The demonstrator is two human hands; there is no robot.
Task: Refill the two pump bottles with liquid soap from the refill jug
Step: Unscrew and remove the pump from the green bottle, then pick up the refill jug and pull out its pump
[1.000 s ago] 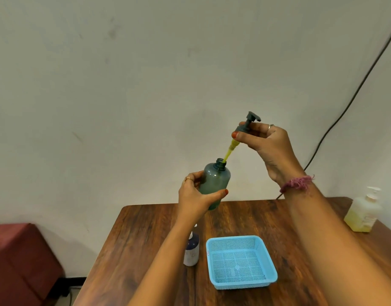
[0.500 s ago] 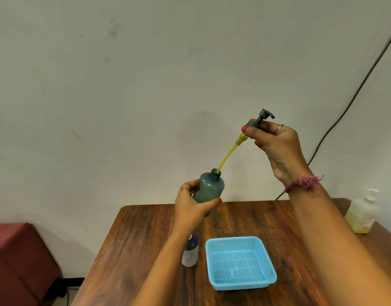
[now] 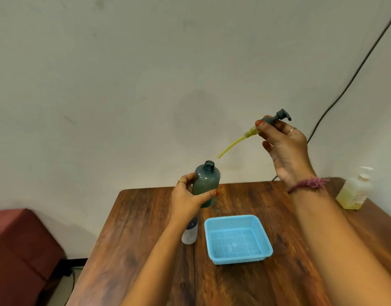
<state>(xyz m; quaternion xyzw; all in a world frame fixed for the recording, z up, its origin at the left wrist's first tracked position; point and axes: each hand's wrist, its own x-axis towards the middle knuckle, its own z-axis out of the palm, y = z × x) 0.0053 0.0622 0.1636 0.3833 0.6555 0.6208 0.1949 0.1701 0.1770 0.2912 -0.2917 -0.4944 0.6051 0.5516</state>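
Observation:
My left hand (image 3: 188, 196) grips a grey-green translucent bottle (image 3: 206, 182) and holds it above the far edge of the wooden table (image 3: 146, 239); its neck is open, with no pump in it. My right hand (image 3: 283, 149) pinches the grey pump head (image 3: 278, 117) up and to the right of the bottle. The pump's yellow dip tube (image 3: 233, 144) hangs free in the air, clear of the bottle's mouth. A pale yellow pump bottle (image 3: 355, 191) with a white pump stands at the table's far right. A small white and dark bottle (image 3: 190, 234) stands partly hidden behind my left forearm.
A light blue mesh basket (image 3: 237, 239) with nothing in it sits in the middle of the table. A black cable (image 3: 353, 76) runs down the wall at the right. A dark red seat (image 3: 20, 250) stands left of the table.
My right hand has lifted the pump up and to the right, drawing the yellow tube fully out of the bottle. My left hand has lowered the bottle slightly.

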